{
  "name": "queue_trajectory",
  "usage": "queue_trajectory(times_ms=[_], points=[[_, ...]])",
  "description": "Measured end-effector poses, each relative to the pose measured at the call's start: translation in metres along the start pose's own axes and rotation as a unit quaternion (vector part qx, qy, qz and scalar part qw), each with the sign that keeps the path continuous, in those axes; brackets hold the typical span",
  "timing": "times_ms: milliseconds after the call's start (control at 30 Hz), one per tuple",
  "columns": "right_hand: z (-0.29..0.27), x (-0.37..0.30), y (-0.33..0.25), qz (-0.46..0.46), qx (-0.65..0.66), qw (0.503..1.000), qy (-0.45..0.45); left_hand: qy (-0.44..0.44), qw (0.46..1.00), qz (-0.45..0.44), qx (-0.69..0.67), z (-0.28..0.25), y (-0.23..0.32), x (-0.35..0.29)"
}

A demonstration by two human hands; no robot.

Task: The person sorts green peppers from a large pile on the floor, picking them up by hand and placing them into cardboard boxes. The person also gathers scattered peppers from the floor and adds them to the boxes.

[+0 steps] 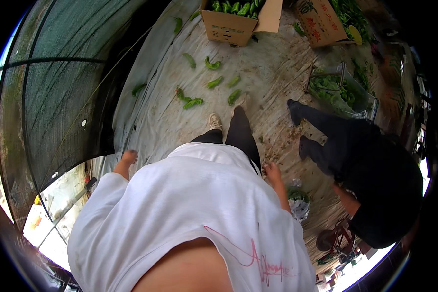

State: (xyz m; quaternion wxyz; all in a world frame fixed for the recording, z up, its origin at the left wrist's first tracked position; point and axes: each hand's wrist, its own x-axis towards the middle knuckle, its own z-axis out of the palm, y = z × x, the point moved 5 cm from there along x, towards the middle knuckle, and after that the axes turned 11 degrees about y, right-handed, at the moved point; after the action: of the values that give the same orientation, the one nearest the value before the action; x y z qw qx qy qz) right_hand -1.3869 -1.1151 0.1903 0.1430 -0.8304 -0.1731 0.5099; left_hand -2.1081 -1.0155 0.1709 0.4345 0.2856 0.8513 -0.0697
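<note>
My left hand [130, 156] hangs loose beside my left hip, its fingers slightly apart and nothing visible in them. At my right side, my right hand [272, 171] hangs with loosely bent fingers, also without a visible object. Both hands are away from the produce. Several long green peppers lie scattered on the sheet-covered floor past my shoes, among them a curved pepper [212, 63] and a pepper [193, 103] nearer my feet. Farther off, a cardboard box [228, 30] holds many green peppers [234, 7].
A second carton [321, 24] stands at the far right by heaped green peppers [348, 14]. A person in dark clothes [374, 170] bends at my right, near a clear-sided container [357, 97] of green produce. Dark netting [73, 92] hangs on the left.
</note>
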Motion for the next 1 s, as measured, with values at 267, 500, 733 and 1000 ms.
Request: queue_trajectory(times_ms=[267, 500, 733, 1000], points=[[-0.024, 0.066, 0.043, -0.212, -0.270, 0.938, -0.043, 0.024, 0.936, 0.340, 0.086, 0.065, 0.278, -0.040], [-0.015, 0.141, -0.124, -0.068, -0.154, 0.980, -0.110, -0.019, 0.951, 0.284, -0.119, 0.055, 0.318, -0.074], [-0.043, 0.194, -0.228, -0.048, 0.012, 0.996, -0.075, 0.081, 0.990, -0.001, -0.114, 0.081, 0.139, -0.064], [-0.023, 0.218, -0.281, -0.099, -0.148, 0.981, -0.083, 0.007, 0.998, 0.062, 0.021, 0.090, 0.093, -0.078]])
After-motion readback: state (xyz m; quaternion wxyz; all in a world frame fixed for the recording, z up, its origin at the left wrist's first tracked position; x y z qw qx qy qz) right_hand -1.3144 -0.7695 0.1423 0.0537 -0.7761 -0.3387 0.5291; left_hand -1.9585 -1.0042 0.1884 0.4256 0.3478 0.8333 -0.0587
